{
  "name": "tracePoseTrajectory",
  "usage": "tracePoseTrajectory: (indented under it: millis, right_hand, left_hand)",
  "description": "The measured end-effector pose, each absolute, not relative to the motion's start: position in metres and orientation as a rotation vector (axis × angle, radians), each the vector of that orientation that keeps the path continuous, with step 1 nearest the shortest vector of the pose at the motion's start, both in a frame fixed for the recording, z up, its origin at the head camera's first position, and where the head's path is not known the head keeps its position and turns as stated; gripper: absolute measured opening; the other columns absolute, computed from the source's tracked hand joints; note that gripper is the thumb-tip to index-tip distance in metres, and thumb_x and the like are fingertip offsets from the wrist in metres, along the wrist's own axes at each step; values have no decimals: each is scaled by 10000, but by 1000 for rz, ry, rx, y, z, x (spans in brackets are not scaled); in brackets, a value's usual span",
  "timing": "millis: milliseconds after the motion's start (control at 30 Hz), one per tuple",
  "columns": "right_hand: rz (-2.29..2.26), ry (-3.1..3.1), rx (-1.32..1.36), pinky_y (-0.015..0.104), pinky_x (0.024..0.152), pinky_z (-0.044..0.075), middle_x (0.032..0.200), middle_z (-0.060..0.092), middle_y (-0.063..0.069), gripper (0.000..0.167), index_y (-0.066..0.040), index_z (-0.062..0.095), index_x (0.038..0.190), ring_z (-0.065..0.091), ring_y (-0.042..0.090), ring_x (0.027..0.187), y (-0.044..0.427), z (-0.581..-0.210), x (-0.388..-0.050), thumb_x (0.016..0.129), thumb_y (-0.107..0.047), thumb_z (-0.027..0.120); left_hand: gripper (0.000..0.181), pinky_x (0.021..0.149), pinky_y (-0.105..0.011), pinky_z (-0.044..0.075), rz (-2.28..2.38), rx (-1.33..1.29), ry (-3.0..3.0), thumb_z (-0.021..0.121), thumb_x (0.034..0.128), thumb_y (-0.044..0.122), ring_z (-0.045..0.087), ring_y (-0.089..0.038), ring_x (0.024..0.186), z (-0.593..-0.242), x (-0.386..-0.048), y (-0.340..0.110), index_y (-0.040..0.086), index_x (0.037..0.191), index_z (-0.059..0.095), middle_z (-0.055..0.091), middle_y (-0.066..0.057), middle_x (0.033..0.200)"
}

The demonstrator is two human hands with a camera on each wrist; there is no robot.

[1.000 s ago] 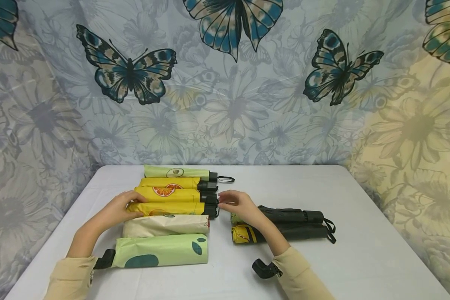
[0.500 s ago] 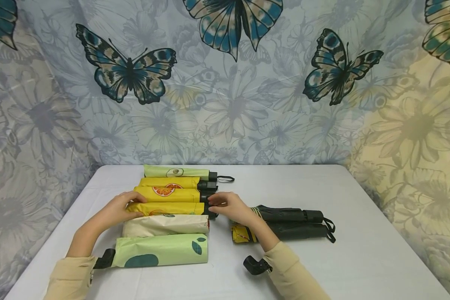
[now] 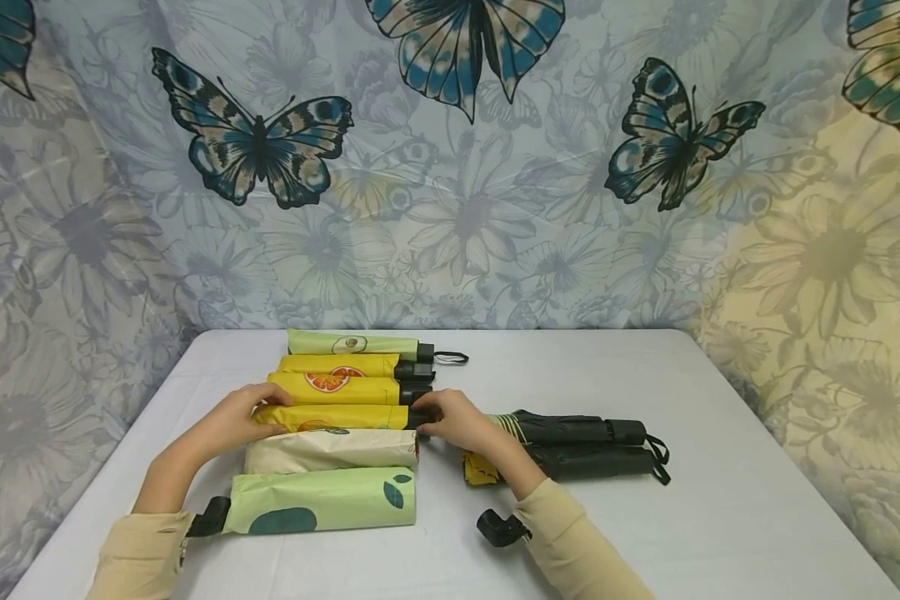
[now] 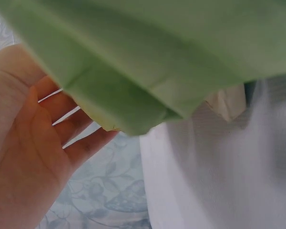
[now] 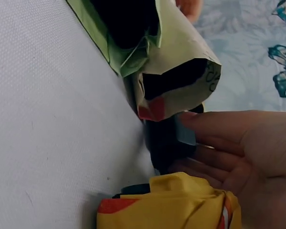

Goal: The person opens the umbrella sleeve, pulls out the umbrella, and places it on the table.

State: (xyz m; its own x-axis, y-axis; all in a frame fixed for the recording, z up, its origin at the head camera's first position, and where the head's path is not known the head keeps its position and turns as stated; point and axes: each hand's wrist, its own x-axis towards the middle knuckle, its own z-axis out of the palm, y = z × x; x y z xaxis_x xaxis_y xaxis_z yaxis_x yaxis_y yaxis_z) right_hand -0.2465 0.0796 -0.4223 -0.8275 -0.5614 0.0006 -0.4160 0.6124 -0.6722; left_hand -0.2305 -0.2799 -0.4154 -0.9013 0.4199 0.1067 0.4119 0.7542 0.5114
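Observation:
In the head view my left hand point(image 3: 232, 427) grips the left end of the nearest yellow umbrella point(image 3: 345, 416). My right hand point(image 3: 457, 423) pinches its black handle at the right end. The right wrist view shows that hand point(image 5: 262, 152) with its thumb on the black handle point(image 5: 167, 138), beside the open end of a cream sleeve point(image 5: 186, 98). In the left wrist view a green cover point(image 4: 181, 52) hides part of the yellow one, with my left hand point(image 4: 33, 133) behind it. The cream umbrella point(image 3: 330, 452) lies just in front.
Two more yellow umbrellas point(image 3: 292, 389) and an avocado-print green one point(image 3: 315, 343) lie behind. A large green umbrella point(image 3: 345, 504) is nearest. Dark folded umbrellas point(image 3: 600, 462) lie right, past my right wrist; a curved black handle point(image 3: 498, 529) shows by my sleeve on the white table point(image 3: 750, 517).
My right hand has moved left and slightly nearer, closing its fingers on the yellow umbrella's black handle. The curved black handle near my sleeve has shifted left with the arm. My left hand stays put.

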Motion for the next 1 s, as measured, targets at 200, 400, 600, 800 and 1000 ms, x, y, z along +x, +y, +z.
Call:
tracePoseTrajectory:
  millis: [200, 400, 600, 800, 1000]
  right_hand:
    - [-989, 2668, -796, 431, 919, 548, 1207, 672, 165, 371, 6, 653, 1207, 633, 295, 1106, 74, -427, -247, 847, -37, 731]
    - [-963, 2705, -828, 468, 993, 513, 1205, 668, 180, 354, 25, 660, 1182, 601, 337, 1174, 71, -428, -246, 837, -6, 732]
    - [-995, 2703, -845, 471, 997, 509, 1190, 673, 189, 338, 30, 666, 1169, 607, 339, 1167, 73, -428, -246, 838, 4, 728]
    - [-993, 2727, -851, 467, 1009, 505, 1212, 669, 185, 348, 27, 653, 1195, 606, 333, 1181, 75, -429, -243, 859, -33, 719]
    - [-1077, 2699, -844, 464, 961, 528, 1259, 644, 190, 363, 21, 622, 1243, 609, 325, 1174, 79, -425, -239, 899, -76, 685]
  left_hand:
    - [280, 868, -458, 534, 859, 685, 2902, 783, 801, 90, 621, -279, 1005, -414, -229, -280, 95, 1048, 652, 672, -76, 1068]
    - [295, 885, -441, 539, 866, 686, 2898, 784, 801, 91, 623, -287, 1025, -414, -229, -280, 87, 1065, 652, 674, -73, 1076]
    - [336, 910, -449, 537, 858, 713, 2906, 790, 797, 103, 633, -295, 1042, -414, -228, -280, 77, 1109, 667, 688, -70, 1104]
    - [377, 926, -499, 523, 862, 733, 2921, 802, 782, 104, 630, -327, 1056, -414, -227, -279, 54, 1133, 675, 697, -104, 1124]
    - [413, 917, -496, 530, 851, 720, 2924, 806, 770, 79, 631, -338, 1060, -415, -227, -279, 41, 1158, 672, 691, -133, 1153]
